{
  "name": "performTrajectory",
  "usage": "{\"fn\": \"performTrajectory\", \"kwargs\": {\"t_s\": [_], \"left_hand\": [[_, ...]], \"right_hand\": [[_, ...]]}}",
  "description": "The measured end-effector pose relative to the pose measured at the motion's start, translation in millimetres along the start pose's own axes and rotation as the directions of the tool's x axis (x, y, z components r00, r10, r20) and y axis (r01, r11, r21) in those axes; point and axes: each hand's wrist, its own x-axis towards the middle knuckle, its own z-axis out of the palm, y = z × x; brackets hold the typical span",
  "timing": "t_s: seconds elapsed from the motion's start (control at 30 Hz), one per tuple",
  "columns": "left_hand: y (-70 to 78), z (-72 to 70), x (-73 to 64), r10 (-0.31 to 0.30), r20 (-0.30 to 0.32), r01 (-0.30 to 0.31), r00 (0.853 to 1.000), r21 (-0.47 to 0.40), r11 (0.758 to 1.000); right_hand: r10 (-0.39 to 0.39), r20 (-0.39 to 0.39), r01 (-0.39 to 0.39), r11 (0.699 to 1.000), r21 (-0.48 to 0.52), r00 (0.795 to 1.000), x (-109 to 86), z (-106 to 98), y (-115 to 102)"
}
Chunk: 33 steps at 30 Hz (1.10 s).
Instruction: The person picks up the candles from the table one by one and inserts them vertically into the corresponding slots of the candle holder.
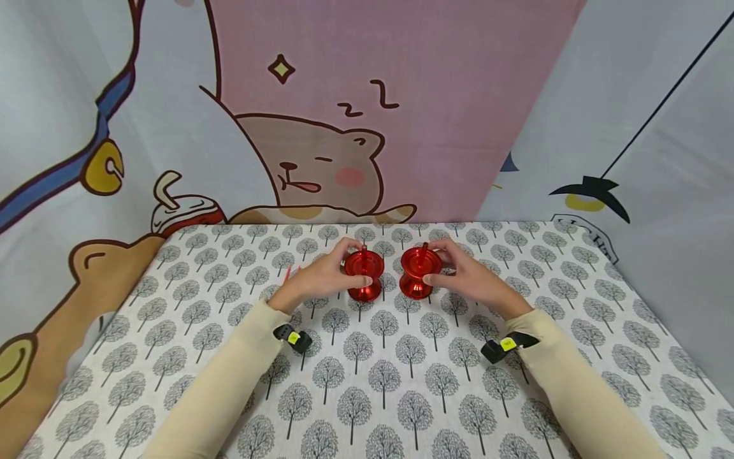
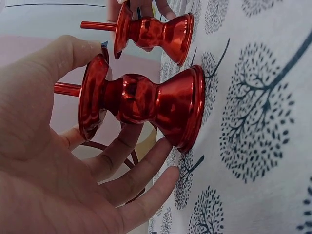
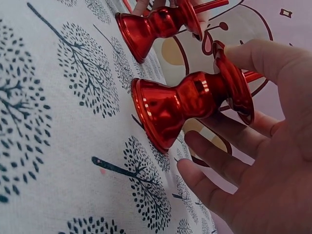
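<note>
Two shiny red metal candle holders stand upright side by side on the cloth, each with a flared foot, a round dish and a thin upright pin. My left hand [image 1: 329,273] grips the left candle holder [image 2: 136,99] at its dish, thumb on the near rim and fingers round the far side. Mirroring it, my right hand [image 1: 459,273] pinches the dish of the right candle holder [image 3: 187,97] between thumb and fingers. A narrow gap separates the two holders. In each wrist view the lower fingers spread beside the stem and foot.
A white tablecloth [image 1: 384,376] with grey tree prints covers the table. Behind my left hand some pointed red pieces [image 1: 288,274] show, mostly hidden. A cartoon-printed curtain [image 1: 447,115] hangs at the back and sides. Both wrists wear black straps.
</note>
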Motion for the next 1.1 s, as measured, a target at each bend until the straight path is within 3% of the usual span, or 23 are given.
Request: {"fn": "performTrajectory", "kwargs": {"t_s": [0.5,1.1], "left_hand": [[6.7,2.3,-10.3,0.010,0.034,-0.009,0.999,-0.011,1.000],[7.9,4.3,-13.9,0.008,0.071,-0.006,0.997,-0.026,1.000]], "right_hand": [[-0.019,0.053,0.019,1.000,0.002,0.998,-9.0,-0.6,-0.8],[-0.032,0.139,0.021,0.997,0.079,0.990,-13.5,-3.3,-3.7]]}}
